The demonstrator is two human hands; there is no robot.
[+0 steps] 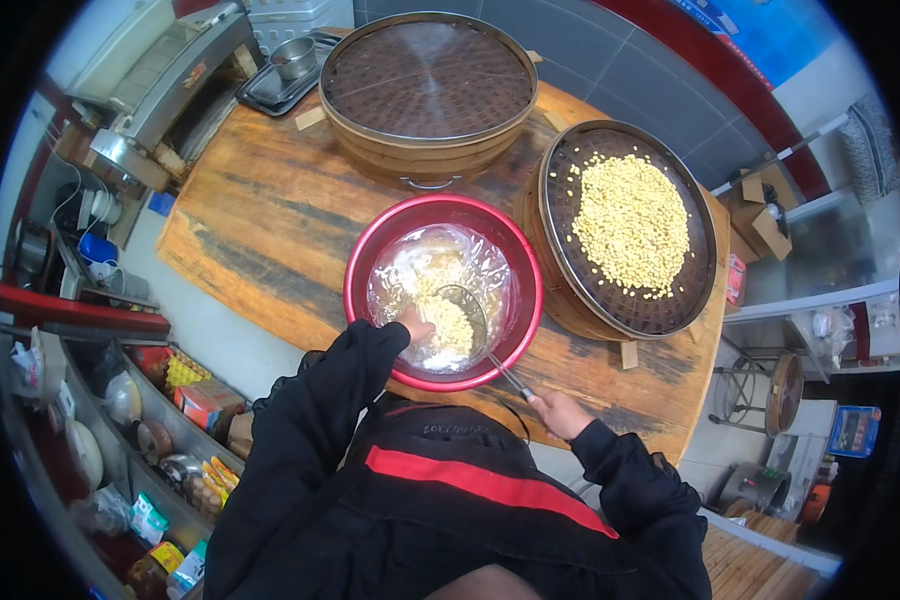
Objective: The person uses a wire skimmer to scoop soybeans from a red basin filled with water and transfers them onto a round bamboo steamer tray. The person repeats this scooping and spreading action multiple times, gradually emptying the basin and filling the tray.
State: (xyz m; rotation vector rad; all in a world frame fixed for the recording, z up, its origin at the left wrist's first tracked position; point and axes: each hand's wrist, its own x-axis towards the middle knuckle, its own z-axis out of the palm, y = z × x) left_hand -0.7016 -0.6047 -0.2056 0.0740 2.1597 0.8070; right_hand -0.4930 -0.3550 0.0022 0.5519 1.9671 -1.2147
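Observation:
A red basin [353, 270] of water stands on the wooden table in front of me. Inside it, a wire-mesh strainer [477, 309] carries a heap of pale yellow beans [451, 330]. My right hand [562, 414] grips the strainer's handle [511, 381] outside the near right rim. Over the near left rim reaches my left hand [418, 325], against the left side of the beans. Its fingertips are hidden among them, so its grasp is unclear. More beans [634, 221] lie spread on a round steamer tray [570, 259] to the right of the basin.
Behind the basin, a large round bamboo steamer [427, 154] stands on the wooden table [255, 225]. A metal bowl [293, 58] rests on dark trays [266, 97] at the back left. Shelves with packages and eggs [199, 484] are at my left; a stool [784, 394] stands right.

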